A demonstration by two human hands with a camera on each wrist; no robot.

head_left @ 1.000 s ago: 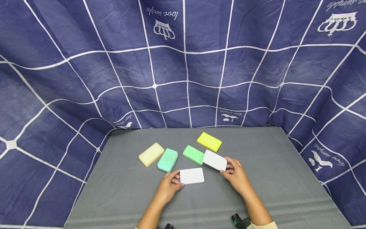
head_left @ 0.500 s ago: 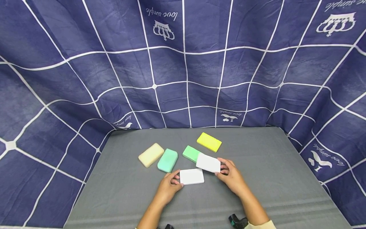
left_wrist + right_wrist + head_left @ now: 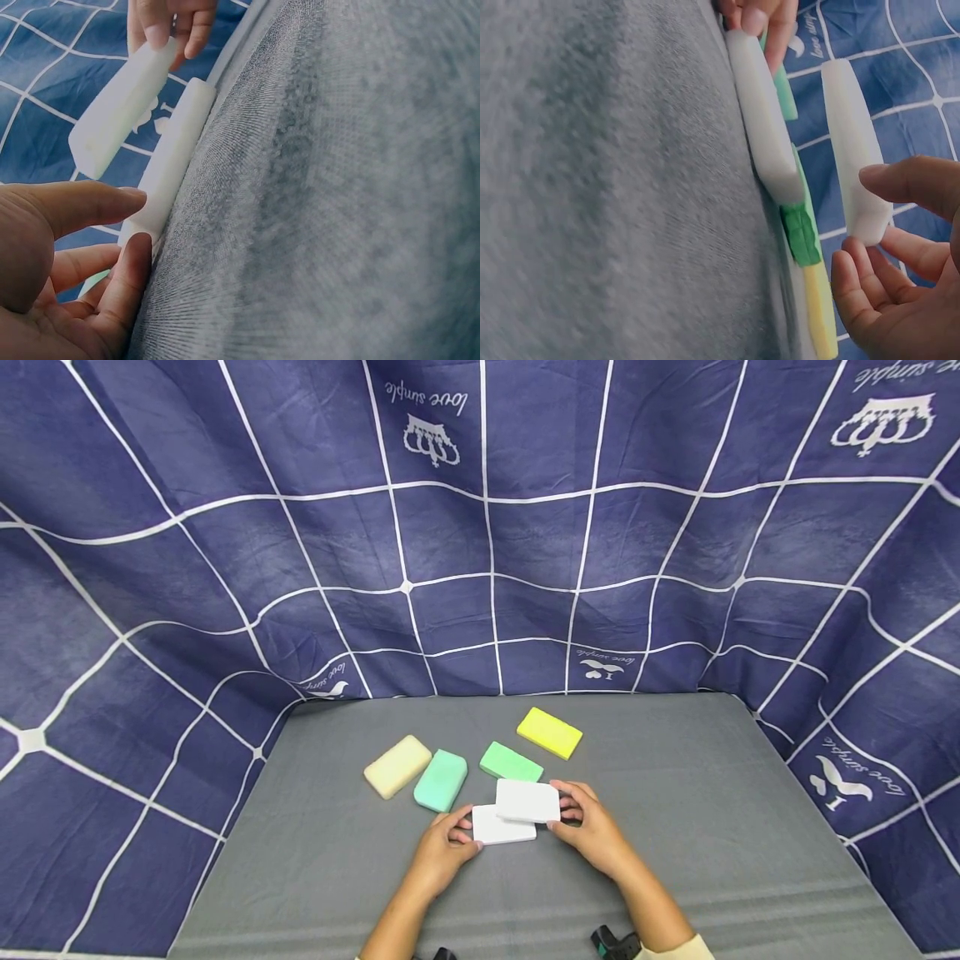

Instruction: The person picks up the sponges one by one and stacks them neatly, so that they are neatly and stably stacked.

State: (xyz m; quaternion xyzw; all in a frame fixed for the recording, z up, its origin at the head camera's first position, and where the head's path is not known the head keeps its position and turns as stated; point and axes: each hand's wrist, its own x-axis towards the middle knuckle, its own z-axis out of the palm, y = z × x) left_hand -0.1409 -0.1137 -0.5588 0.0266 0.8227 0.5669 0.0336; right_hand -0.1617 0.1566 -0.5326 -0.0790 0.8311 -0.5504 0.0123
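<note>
A white, block-shaped sponge [image 3: 504, 833] lies flat on the grey cloth, its left end pinched between the thumb and fingers of my left hand [image 3: 441, 850]. Above it my right hand [image 3: 588, 828] grips a second white sponge [image 3: 528, 800] by the right end. In the head view this raised sponge covers the upper right part of the lower one. Both wrist views show a gap between the two: the held sponge [image 3: 853, 135] hangs apart from the lying sponge [image 3: 174, 154]. The left wrist view shows the raised one tilted.
Behind the white sponges lie a green sponge [image 3: 512, 762] and a yellow sponge [image 3: 550, 732]. To the left are a teal sponge [image 3: 441, 781], close to my left fingers, and a cream sponge [image 3: 397, 767]. A blue checked curtain [image 3: 525, 543] walls the grey table [image 3: 675, 760].
My right hand has carried its white sponge leftward and slightly nearer, from beside the green sponge to over the lying white sponge. The green sponge shows more fully. My left hand has stayed put.
</note>
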